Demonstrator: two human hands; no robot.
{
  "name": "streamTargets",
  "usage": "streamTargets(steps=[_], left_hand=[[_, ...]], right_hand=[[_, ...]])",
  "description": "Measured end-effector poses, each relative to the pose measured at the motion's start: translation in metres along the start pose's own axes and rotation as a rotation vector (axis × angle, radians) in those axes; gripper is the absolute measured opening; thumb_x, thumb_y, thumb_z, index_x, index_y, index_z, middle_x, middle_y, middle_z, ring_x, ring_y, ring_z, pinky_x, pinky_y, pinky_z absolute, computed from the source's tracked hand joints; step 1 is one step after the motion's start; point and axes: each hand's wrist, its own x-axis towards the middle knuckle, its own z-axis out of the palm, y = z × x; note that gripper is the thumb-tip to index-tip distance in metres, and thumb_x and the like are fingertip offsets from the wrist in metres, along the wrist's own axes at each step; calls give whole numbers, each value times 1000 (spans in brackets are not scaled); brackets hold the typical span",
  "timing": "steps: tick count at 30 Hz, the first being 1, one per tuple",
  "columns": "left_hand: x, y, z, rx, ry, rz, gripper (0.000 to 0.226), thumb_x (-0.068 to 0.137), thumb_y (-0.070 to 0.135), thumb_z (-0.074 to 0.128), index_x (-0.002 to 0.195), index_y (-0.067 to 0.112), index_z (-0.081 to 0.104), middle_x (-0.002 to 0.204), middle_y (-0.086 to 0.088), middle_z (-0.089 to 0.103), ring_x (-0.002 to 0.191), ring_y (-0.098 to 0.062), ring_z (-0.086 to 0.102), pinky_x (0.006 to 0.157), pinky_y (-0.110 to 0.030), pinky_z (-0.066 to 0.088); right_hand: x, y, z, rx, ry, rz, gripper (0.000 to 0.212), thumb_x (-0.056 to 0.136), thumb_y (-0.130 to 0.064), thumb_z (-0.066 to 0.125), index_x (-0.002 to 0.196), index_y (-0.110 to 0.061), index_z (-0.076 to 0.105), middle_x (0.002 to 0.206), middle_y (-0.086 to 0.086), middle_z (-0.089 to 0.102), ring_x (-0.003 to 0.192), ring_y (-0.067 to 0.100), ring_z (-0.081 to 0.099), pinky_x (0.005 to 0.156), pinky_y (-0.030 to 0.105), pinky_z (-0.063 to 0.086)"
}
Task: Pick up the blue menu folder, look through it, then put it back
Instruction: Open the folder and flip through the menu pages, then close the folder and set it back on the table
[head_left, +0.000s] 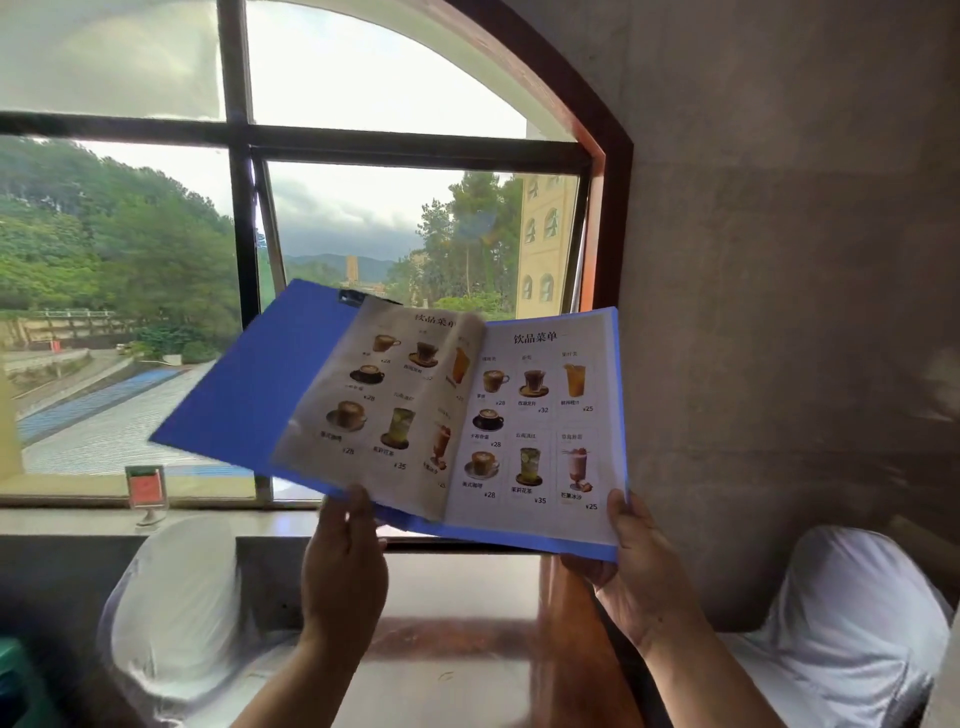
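**Blue menu folder held open in front of the window**

The big arched window fills most of the view, with green trees, grey clouds and a yellow building outside. A grey wall stands to the right. Down low is a shiny brown table, with a white chair back on the left and another on the right.

The blue menu folder is up in the air, above the table and in front of the glass. It is open and tilted. Its pages show pictures of coffee cups and tall drinks with prices. The left page is bent and blurry.

The left hand pinches the bottom edge of the left page. The right hand grips the folder's bottom right corner, thumb on top.

A small red sign stands on the sill. Its words are too blurry to read. The folder hides part of the window.
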Motion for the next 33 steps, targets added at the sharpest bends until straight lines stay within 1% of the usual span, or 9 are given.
streamTargets(steps=[2,4,7,10,13,16,18,26,33], left_hand=[[-2,7,2,172,-148,114,30,90,77,36,98,54,54,90,27,66,91,-3,68,69,-15,45],[-1,9,1,279,-342,228,51,80,84,46,123,56,49,112,32,63,101,-3,67,73,-17,48],[3,4,-3,273,-475,349,104,74,91,51,160,35,30,153,12,54,127,-8,60,88,-31,54],[9,15,0,9,-357,16,81,82,69,71,147,27,44,105,3,81,80,-5,77,61,-20,58],[18,18,2,-34,-283,-94,46,87,48,76,111,11,67,68,6,78,45,-6,63,41,-19,47],[18,19,-2,-31,-223,-49,32,92,42,71,97,11,69,67,1,74,44,-9,60,40,-21,45],[19,17,-2,-10,-203,-43,25,97,38,70,99,13,68,76,-1,75,49,-9,62,45,-25,47],[20,17,3,-1,-172,-18,16,99,32,69,98,16,67,82,-2,77,61,-17,66,57,-33,48],[16,10,9,-38,-214,-31,18,97,41,68,94,23,65,69,8,75,46,-7,60,43,-21,47]], right_hand=[[-1,4,5,-7,12,13,38,95,-39,62,127,-22,74,119,28,75,103,47,76,68,54,68],[-2,5,11,4,9,19,36,97,-37,62,126,-20,75,116,26,77,100,46,77,67,53,68],[-2,2,15,-9,-30,-18,30,109,-18,50,110,-18,80,98,18,81,79,32,81,52,43,66],[-4,-3,18,-60,-89,-23,32,112,-4,42,117,-2,73,91,23,74,70,32,77,54,41,64],[-5,-9,25,-103,-168,-12,41,115,-30,42,136,-4,65,119,33,73,94,44,78,69,50,66],[-10,-19,35,-164,-210,40,53,104,-56,53,139,-18,66,127,24,74,108,44,75,75,49,66],[-9,-21,38,-263,-152,8,50,97,-45,65,142,-23,64,125,22,76,100,45,78,66,46,67],[-13,-19,42,-314,-48,-82,51,93,-34,65,143,-26,62,118,17,80,87,46,80,52,38,65],[-12,-18,33,-307,-8,-66,40,96,-29,64,136,-24,66,114,19,80,82,40,80,51,37,64]])
